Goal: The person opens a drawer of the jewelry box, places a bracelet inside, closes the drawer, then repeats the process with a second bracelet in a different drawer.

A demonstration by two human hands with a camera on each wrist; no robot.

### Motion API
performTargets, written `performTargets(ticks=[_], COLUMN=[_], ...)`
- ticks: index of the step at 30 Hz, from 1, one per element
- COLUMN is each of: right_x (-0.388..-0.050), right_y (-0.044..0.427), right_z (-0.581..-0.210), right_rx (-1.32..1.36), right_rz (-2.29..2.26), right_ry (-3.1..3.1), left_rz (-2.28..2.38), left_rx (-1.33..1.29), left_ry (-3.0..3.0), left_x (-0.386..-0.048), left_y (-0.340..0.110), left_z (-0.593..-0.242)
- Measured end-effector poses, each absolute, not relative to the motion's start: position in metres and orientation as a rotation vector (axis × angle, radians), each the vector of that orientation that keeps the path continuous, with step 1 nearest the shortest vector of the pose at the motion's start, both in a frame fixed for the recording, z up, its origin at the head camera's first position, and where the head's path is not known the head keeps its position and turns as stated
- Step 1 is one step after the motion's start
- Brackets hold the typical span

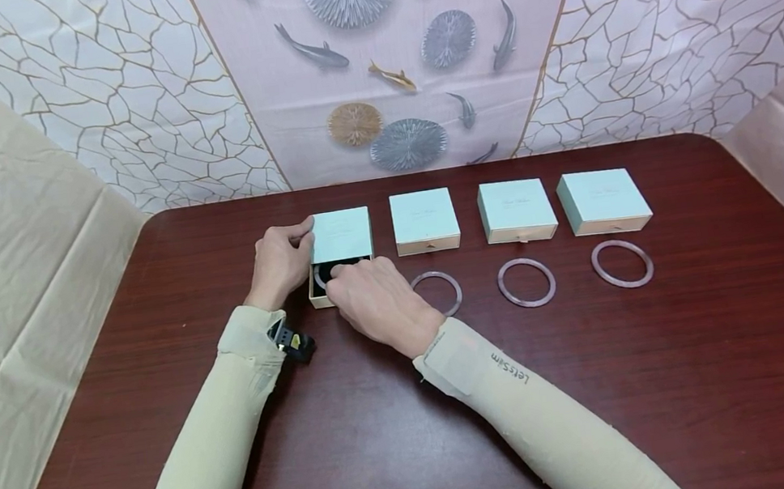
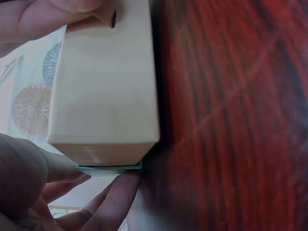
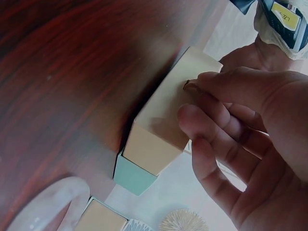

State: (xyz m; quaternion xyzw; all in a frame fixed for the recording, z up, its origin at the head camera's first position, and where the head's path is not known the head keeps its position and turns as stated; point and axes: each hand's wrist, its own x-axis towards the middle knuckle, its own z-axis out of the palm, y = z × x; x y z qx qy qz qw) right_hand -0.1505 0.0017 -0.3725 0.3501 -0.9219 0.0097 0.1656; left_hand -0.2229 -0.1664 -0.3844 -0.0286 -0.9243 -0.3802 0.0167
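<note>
- Currently, on the table (image 1: pixel 358 444), the leftmost box (image 1: pixel 341 234) stands partly open; three other boxes (image 1: pixel 424 212) look shut.
- Left hand (image 1: pixel 279 265) grips that box; right hand (image 1: pixel 380 299) pinches its pull tab (image 2: pixel 107 17), thumb and finger closed.
- Drawer (image 1: pixel 322 303) juts personward, long axis near-to-far.
- One bangle (image 1: pixel 319 278) lies inside; three bangles (image 1: pixel 531 304) lie outside.

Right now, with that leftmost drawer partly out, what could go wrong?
1. The drawer might slide clear of the mint cover if pulled further, perhaps spilling the stored bangle inside.
2. The right grip pinches only a small pull tab, which could slip or tear.
3. That grip's edge partly hides the nearest loose bangle in the head view; a sideways move might nudge it.
</note>
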Motion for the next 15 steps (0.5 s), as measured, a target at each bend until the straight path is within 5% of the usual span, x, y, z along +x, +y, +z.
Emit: performTargets(ticks=[15], right_x=[-0.1518], right_y=[0.0026], right_z=[-0.3724], right_rx=[0.991], right_rz=[0.051], right_ry=[-2.629], left_rz=[-1.196], left_rx=[-0.092], left_ry=[-2.868], left_x=[-0.2224], left_y=[-0.1659], left_z=[-0.3841])
